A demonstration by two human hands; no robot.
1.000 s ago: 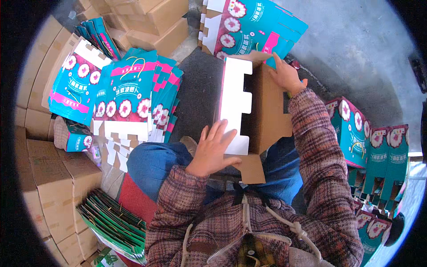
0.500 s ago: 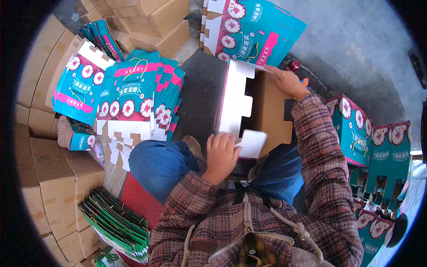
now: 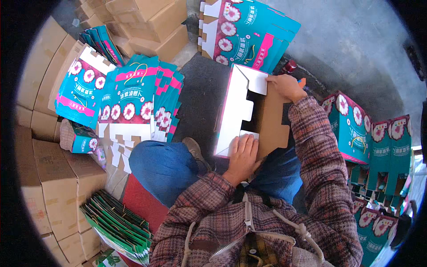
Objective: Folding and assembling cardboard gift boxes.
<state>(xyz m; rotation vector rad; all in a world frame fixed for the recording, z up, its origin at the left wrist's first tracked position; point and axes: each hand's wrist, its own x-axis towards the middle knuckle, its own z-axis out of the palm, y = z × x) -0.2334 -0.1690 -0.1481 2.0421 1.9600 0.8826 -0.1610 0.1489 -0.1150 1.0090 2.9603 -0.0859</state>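
Note:
A part-folded cardboard gift box point(image 3: 232, 107) rests at my knees with its white and brown inner sides facing up. Between its end flaps a dark gap shows. My left hand point(image 3: 242, 153) lies with fingers stretched flat on the near end flap, which is folded inward. At the far right corner my right hand point(image 3: 287, 86) grips the edge of the box beside the far white flap point(image 3: 253, 79), which is also turned in. The right thumb is partly hidden.
Flat teal and pink cartons point(image 3: 129, 95) are fanned out at the left, with more flat cartons point(image 3: 255, 33) ahead. Assembled teal boxes point(image 3: 351, 127) stand at the right. Brown cartons point(image 3: 58, 187) are stacked left, above green folded packages point(image 3: 118, 224). A dark red object point(image 3: 290, 66) lies on the floor.
My left hand has moved right and pressed the near flap down inward. The far flap has folded in too, with my right hand still at that corner.

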